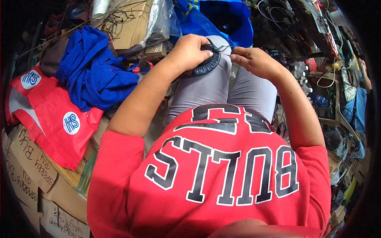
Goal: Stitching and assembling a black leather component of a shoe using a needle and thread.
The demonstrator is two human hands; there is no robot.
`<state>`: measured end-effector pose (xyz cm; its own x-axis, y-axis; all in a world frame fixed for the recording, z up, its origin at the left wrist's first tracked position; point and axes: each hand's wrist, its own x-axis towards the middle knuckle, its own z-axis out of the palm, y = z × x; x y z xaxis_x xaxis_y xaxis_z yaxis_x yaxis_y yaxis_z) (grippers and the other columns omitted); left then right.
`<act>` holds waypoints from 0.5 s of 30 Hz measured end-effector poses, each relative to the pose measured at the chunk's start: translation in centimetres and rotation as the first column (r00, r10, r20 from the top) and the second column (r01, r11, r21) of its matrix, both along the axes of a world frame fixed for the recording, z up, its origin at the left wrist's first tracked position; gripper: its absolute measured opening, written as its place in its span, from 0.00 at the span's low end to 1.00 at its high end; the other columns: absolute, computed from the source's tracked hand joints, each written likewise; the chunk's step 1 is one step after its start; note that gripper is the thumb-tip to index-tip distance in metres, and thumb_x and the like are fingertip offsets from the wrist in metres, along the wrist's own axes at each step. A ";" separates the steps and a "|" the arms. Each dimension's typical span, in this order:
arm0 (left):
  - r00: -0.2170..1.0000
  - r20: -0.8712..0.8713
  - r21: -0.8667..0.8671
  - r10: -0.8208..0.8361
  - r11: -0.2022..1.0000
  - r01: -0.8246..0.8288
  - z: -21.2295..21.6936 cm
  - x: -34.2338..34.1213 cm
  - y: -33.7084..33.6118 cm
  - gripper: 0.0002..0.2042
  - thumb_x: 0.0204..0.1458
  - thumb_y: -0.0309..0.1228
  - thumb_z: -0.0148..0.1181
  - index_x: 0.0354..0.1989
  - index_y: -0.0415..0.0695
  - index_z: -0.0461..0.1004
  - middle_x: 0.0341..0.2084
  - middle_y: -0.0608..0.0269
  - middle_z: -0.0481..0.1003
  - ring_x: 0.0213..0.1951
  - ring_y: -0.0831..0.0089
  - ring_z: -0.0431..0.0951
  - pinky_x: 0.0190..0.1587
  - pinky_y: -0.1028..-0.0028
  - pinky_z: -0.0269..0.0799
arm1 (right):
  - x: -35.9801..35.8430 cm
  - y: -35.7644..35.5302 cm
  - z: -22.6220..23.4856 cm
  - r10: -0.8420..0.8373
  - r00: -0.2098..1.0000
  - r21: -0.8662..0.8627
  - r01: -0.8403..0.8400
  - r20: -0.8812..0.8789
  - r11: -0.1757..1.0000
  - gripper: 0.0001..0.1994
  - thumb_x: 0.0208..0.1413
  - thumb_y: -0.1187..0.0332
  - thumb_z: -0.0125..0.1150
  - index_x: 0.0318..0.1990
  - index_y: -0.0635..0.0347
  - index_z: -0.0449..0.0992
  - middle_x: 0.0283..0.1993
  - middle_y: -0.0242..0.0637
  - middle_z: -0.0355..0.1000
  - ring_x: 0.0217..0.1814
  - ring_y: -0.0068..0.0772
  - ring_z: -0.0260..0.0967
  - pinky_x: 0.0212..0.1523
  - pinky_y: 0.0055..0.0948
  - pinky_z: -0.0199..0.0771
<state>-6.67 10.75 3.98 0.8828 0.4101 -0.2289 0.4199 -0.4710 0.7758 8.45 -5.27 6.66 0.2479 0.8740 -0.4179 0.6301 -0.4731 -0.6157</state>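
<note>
– Hands first: what is held?
– A dark ribbed pad (206, 65), curved like a crescent, is gripped in the left hand (188, 51) over the knee; a thin thread (224, 47) is pinched by the right hand (254, 59).
– How will it handle?
– Light, soft and bendable, it is judged; best taken by its stitched rim.
– Nearby?
– Blue cloth (93, 67) is heaped left of the hands.

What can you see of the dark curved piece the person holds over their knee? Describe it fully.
The dark curved piece looks like black leather or rubber, arc-shaped, with a ridged or stitched outer edge. It rests on the grey-clad knee. The left hand covers its upper part and grips it; the right hand pinches a thin thread leading to it. Its full shape is hidden.
</note>
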 end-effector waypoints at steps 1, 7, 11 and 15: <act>1.000 0.014 0.016 -0.018 1.000 0.018 0.0 0.1 0.1 0.13 0.42 0.29 0.62 0.37 0.36 0.76 0.25 0.56 0.78 0.28 0.76 0.76 0.34 0.75 0.71 | 0.1 -0.1 -0.1 0.030 0.999 0.066 -0.029 -0.014 0.997 0.14 0.59 0.56 0.48 0.43 0.53 0.73 0.35 0.46 0.73 0.39 0.48 0.71 0.40 0.38 0.68; 1.000 -0.022 -0.010 -0.008 1.000 0.008 -0.1 0.3 -0.2 0.14 0.42 0.29 0.62 0.38 0.36 0.76 0.28 0.54 0.78 0.29 0.73 0.77 0.36 0.74 0.71 | -0.4 0.2 0.2 0.049 0.997 0.023 -0.051 0.067 0.998 0.16 0.58 0.54 0.48 0.44 0.51 0.74 0.32 0.44 0.74 0.36 0.46 0.72 0.38 0.37 0.70; 0.998 0.040 0.107 -0.040 0.994 0.035 0.2 0.3 -0.5 0.14 0.42 0.30 0.62 0.38 0.36 0.76 0.29 0.52 0.78 0.31 0.69 0.78 0.37 0.72 0.71 | -0.8 0.7 0.5 0.083 0.986 0.015 -0.086 0.147 0.996 0.15 0.58 0.54 0.48 0.43 0.50 0.75 0.33 0.42 0.75 0.37 0.45 0.72 0.38 0.38 0.71; 0.998 0.022 0.144 -0.055 0.988 0.052 0.5 0.4 -0.9 0.14 0.42 0.30 0.62 0.38 0.37 0.76 0.29 0.49 0.78 0.31 0.65 0.79 0.38 0.71 0.71 | -0.9 0.7 0.5 0.089 0.982 -0.013 -0.088 0.165 0.996 0.15 0.57 0.55 0.48 0.44 0.50 0.76 0.35 0.41 0.75 0.38 0.45 0.73 0.39 0.38 0.71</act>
